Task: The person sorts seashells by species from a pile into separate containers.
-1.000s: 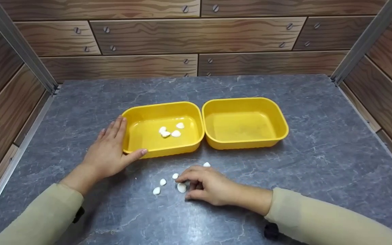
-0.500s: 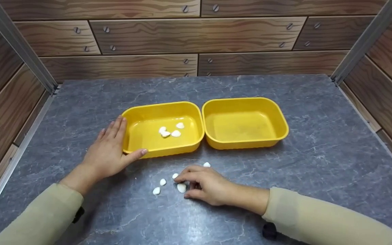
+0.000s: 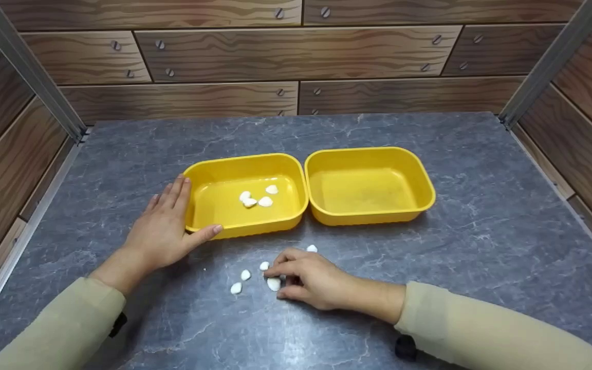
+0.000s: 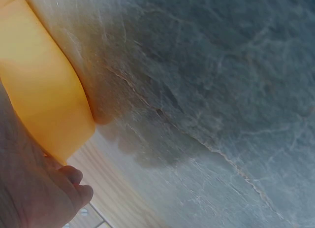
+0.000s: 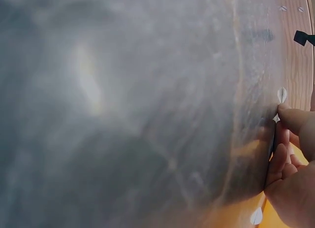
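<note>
1. Nearest, the right hand (image 3: 319, 282) has edged very slightly leftward over the tabletop (image 3: 214, 329). Its grip has thumb and forefinger apart, on either side of a white shell (image 3: 274, 284); whether they pinch it, I cannot tell.
2. Around it, the other loose shells (image 3: 245, 275) lie unmoved on the surface, so none of these has been taken up.
3. Farther left, the left hand (image 3: 160, 231) stays put, fingers straight along the end of the left tray (image 3: 255, 230), thumb on its rim.
4. That tray keeps the same four shells (image 3: 265, 202): no gain.
5. Just beside it, the right tray (image 3: 370, 219) still shows no shells.
</note>
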Available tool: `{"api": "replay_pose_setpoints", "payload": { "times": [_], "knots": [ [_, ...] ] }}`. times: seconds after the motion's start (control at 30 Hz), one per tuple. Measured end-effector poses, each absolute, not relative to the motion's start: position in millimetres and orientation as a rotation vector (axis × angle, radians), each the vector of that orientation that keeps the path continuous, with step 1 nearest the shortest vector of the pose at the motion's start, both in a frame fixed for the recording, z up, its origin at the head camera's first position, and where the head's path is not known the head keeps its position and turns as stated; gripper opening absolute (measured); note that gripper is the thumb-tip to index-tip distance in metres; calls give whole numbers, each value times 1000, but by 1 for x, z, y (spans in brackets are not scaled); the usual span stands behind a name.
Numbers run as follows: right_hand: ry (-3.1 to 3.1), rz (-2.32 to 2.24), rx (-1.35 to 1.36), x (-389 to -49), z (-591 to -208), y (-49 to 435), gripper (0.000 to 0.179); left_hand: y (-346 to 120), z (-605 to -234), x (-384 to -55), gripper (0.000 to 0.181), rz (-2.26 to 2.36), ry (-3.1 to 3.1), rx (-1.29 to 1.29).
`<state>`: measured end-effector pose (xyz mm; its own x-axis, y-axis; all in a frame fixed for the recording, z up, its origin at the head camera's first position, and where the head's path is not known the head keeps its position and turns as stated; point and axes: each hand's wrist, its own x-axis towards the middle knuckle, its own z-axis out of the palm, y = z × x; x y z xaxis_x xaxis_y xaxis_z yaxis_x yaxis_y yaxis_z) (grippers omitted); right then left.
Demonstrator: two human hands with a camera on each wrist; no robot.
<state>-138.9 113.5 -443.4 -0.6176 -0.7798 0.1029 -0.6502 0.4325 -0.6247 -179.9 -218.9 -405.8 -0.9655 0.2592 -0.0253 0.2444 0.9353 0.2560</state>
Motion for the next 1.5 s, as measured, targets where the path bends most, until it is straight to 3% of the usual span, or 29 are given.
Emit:
{"api": "replay_pose_setpoints", "payload": {
  "times": [1.5],
  "knots": [
    [2505, -927, -1318, -138, -444, 113, 30, -219, -406, -180, 122, 389, 3042, 399]
  ]
}}
